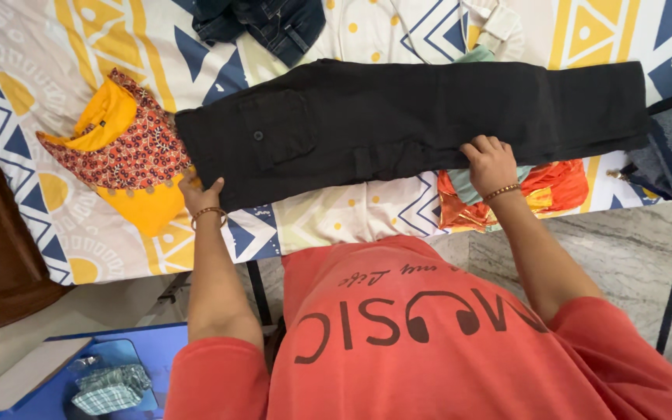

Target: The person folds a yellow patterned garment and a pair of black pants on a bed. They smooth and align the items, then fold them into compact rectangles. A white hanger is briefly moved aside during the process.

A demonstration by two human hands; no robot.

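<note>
- left hand point(200, 194) pinching the waist corner of the black cargo pants point(406, 117)
- right hand point(490, 162) pressed flat on their lower edge, fingers spread, gripping nothing
- yellow-and-red top point(122, 148) just beside the waist

The single camera sat on the person's head and looked steeply down and forward, over the chest of a red T-shirt point(429, 334) that filled the lower frame. It faced a bed point(328, 210) with a patterned sheet, seen from its near edge at arm's reach. The floor point(631, 257) showed below the bed edge on the right. No second view shared the scene.
</note>
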